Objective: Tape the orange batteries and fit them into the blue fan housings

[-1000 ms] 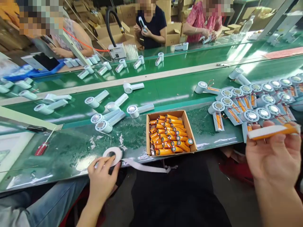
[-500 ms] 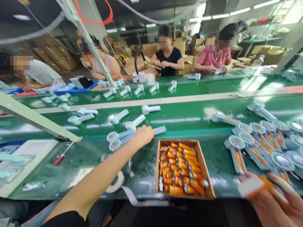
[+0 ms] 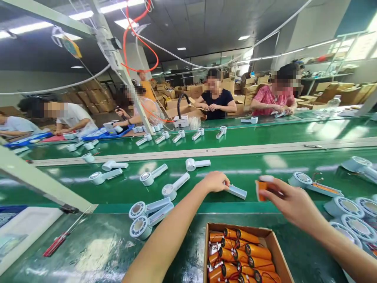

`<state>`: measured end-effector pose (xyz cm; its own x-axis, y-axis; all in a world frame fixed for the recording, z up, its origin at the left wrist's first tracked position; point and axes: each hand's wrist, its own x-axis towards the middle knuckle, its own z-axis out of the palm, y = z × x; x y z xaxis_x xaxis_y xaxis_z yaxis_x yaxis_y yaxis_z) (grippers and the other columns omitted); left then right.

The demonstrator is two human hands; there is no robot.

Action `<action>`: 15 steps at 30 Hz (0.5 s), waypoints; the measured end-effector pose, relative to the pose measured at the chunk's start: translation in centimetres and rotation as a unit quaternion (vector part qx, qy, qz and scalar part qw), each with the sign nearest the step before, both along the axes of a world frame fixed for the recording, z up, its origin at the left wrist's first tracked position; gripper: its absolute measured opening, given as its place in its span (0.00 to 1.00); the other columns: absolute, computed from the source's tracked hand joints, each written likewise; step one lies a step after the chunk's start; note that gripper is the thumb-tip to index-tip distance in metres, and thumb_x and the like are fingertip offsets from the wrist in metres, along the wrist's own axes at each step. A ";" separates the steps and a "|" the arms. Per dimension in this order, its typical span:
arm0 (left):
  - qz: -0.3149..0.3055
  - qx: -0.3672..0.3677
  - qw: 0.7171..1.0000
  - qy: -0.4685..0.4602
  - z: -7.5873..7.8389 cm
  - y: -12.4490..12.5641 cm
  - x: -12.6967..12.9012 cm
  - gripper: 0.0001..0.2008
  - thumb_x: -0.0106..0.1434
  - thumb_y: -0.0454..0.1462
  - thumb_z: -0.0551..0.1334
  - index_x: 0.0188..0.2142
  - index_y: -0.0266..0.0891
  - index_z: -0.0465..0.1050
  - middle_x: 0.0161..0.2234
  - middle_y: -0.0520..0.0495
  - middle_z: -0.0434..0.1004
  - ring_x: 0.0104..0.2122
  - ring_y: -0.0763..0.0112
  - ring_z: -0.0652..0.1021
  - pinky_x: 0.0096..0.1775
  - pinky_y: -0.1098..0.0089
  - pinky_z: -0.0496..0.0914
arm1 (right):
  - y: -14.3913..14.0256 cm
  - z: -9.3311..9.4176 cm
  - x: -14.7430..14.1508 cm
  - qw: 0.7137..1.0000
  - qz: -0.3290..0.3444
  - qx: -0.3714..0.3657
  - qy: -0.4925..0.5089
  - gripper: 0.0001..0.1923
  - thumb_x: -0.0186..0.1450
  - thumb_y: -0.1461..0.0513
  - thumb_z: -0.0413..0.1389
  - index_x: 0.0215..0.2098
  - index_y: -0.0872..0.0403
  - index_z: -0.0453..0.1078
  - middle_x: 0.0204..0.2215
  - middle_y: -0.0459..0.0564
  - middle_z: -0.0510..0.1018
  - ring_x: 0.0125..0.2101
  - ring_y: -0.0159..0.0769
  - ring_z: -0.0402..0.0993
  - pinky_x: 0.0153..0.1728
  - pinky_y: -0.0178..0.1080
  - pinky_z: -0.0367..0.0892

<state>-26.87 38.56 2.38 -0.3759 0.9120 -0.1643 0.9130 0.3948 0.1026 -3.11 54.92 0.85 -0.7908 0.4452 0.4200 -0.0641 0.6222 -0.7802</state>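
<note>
On the green belt, my left hand [image 3: 216, 181] is closed over one end of a light blue handheld fan casing [image 3: 237, 192]. The casing's open, trough-like handle points right; its round head is hidden under the hand. Just to its right, my right hand [image 3: 284, 193] pinches an orange battery [image 3: 261, 190] with a white patch, held above the belt and apart from the casing. Below both hands stands a cardboard box [image 3: 283, 257] of orange wrapped batteries [image 3: 232, 253] with thin wires.
More fan casings [image 3: 153, 175] lie left on the belt. At right, several casings [image 3: 344, 206] cluster, one with an orange battery [image 3: 324, 188] in its handle. A screwdriver [image 3: 57, 241] lies near a white tray [image 3: 26, 232]. Co-workers [image 3: 218, 96] sit across the belt.
My left hand has moved right and forward along the belt with a casing. My right hand has brought the battery from the lower right to beside that casing. The view has tilted up.
</note>
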 end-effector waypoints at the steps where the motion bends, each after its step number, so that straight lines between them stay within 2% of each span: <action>1: 0.005 0.006 1.000 -0.011 0.0 0.2 -0.2 0.08 0.64 0.43 0.65 0.41 0.51 0.82 0.46 0.53 0.84 0.46 0.65 0.81 0.46 0.70 0.73 | 0.3 0.1 -2.0 0.999 0.025 0.033 -0.032 0.18 0.68 0.48 0.61 0.50 0.49 0.79 0.29 0.45 0.81 0.24 0.37 0.74 0.26 0.36 0.67; 4: 0.027 0.032 0.999 -0.035 -0.1 0.8 -0.4 0.13 0.69 0.42 0.58 0.48 0.50 0.79 0.50 0.52 0.83 0.48 0.64 0.81 0.48 0.69 0.72 | 1.4 -0.3 -6.7 0.991 0.067 0.091 -0.068 0.18 0.71 0.53 0.56 0.54 0.52 0.75 0.28 0.44 0.79 0.26 0.36 0.72 0.30 0.36 0.64; 6: 0.043 0.045 0.997 -0.046 -0.4 1.4 -0.3 0.14 0.71 0.43 0.56 0.51 0.48 0.76 0.51 0.48 0.83 0.49 0.61 0.81 0.48 0.66 0.72 | 2.1 -1.1 -8.1 0.987 0.085 0.102 -0.094 0.17 0.71 0.56 0.55 0.54 0.52 0.75 0.28 0.44 0.78 0.27 0.35 0.71 0.32 0.36 0.63; 9: 0.059 0.050 0.995 -0.056 -0.8 2.1 0.0 0.14 0.72 0.43 0.56 0.52 0.46 0.75 0.51 0.46 0.82 0.50 0.58 0.81 0.50 0.63 0.72 | 2.5 -1.9 -8.5 0.979 0.110 0.116 -0.126 0.12 0.71 0.57 0.55 0.48 0.52 0.76 0.26 0.44 0.78 0.26 0.35 0.70 0.33 0.34 0.62; 11: 0.064 0.050 0.995 -0.059 -0.9 2.4 0.1 0.13 0.73 0.43 0.57 0.51 0.45 0.75 0.50 0.45 0.82 0.50 0.60 0.80 0.51 0.61 0.72 | 2.3 -2.0 -8.1 0.975 0.123 0.130 -0.133 0.11 0.72 0.59 0.54 0.49 0.52 0.75 0.27 0.45 0.78 0.27 0.35 0.71 0.33 0.34 0.62; 15: 0.071 0.044 0.995 -0.060 -0.8 2.8 0.6 0.16 0.73 0.46 0.59 0.52 0.38 0.74 0.49 0.43 0.79 0.48 0.62 0.79 0.53 0.54 0.74 | 1.3 -2.1 -7.2 0.961 0.166 0.174 -0.140 0.10 0.69 0.61 0.55 0.47 0.50 0.76 0.35 0.49 0.82 0.34 0.38 0.76 0.37 0.34 0.65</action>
